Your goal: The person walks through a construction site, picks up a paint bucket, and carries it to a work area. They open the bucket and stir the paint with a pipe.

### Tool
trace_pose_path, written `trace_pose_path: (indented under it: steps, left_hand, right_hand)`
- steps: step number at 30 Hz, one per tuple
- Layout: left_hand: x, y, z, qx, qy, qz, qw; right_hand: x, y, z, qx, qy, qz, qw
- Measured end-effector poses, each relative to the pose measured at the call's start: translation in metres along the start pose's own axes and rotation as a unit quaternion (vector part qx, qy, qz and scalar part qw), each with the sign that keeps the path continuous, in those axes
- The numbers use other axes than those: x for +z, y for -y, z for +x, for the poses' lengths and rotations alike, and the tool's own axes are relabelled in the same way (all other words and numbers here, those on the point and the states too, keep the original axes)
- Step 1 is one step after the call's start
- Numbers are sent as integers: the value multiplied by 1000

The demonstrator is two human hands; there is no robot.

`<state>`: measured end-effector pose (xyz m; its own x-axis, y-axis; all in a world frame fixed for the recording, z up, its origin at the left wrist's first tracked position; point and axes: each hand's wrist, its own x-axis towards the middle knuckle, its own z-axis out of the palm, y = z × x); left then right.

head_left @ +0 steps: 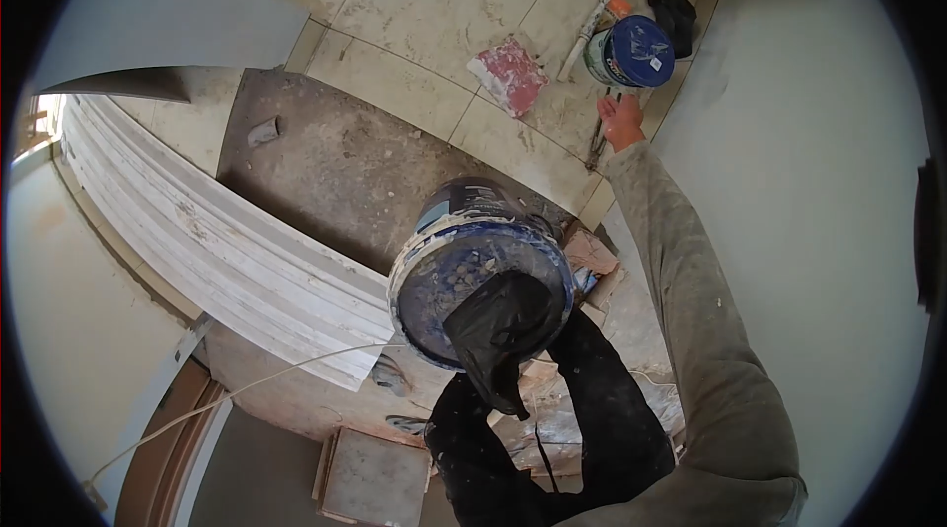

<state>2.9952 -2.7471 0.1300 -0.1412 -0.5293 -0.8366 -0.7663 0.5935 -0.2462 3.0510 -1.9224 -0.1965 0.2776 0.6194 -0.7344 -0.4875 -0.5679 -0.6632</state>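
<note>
My right hand [620,121] reaches down at the end of an outstretched sleeve, close to the tiled floor and just below a bucket with a blue lid [641,52]. Its fingers are apart, over or beside a thin dark tool [597,144]; whether they touch it I cannot tell. My left hand is out of sight. Between my legs stands a large bucket with a dirty blue lid [434,295], and a black plastic bag [498,330] lies on top. A red cloth or sponge with white smears [510,75] lies on the tiles.
A long white ridged panel [227,241] stretches along the left. A paint roller [584,39] and a black bag [674,19] lie by the blue-lidded bucket. The wall [809,182] rises at right. A pale cord [237,391] crosses the lower left, near stacked tiles [375,478].
</note>
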Motion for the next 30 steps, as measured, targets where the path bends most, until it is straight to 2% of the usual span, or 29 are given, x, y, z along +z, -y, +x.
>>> trace_pose_path:
  steps: [2, 4, 5, 7, 8, 10, 12, 14, 15, 17, 21, 22, 24, 25, 27, 28, 30]
  left_hand:
    - [23, -23, -17, -6, -9, 18, 1000]
    - [30, -24, -32, -8, -17, 31, 999]
    - [31, -20, -37, -5, -20, 33, 999]
    - [27, -8, -38, 12, -20, 37, 999]
    - [32, -13, -40, 27, -17, 38, 999]
    - [38, -28, -41, 61, -12, 39, 997]
    - [42, -44, -45, 95, -14, 36, 995]
    - [45, -53, -53, 121, -19, 32, 992]
    - [46, -55, -57, 132, -21, 30, 991]
    - [48, -56, -65, 151, -23, 27, 988]
    - [53, -49, -85, 182, -23, 11, 983]
    - [53, -45, -92, 188, -24, 5, 982]
    - [39, -41, -107, 203, -26, 4, 979]
    - [29, -38, -117, 210, -24, 6, 977]
    - [10, -31, -136, 223, -14, 12, 975]
    - [0, -26, -148, 228, -8, 18, 973]
    - [1, -63, -140, 342, 9, -15, 940]
  right_hand:
    - [-4, -3, 33, -2, -21, 14, 1000]
    - [-16, -2, 52, -7, 178, 46, 983]
    - [-12, -1, 47, -3, 175, 47, 983]
    - [4, 10, 31, 50, 38, 126, 990]
    - [5, 14, 32, 45, 43, 133, 989]
    - [8, 14, 28, 67, -49, 157, 984]
    - [23, 24, 20, 65, -66, 161, 983]
    - [37, 39, 20, 66, -122, 202, 970]
    - [42, 47, 19, 70, -116, 207, 969]
    - [51, 69, 10, -10, -9, 221, 975]
    - [78, 95, 0, -23, -32, 171, 985]
    - [97, 107, -31, -20, -25, 171, 985]
    - [139, 129, -100, -1, -68, 26, 997]
    - [151, 128, -132, -49, -83, 2, 995]
    - [163, 126, -209, -73, -56, 33, 995]
    - [158, 122, -251, -92, 4, 7, 996]
    - [140, 116, -333, -113, 102, -47, 987]
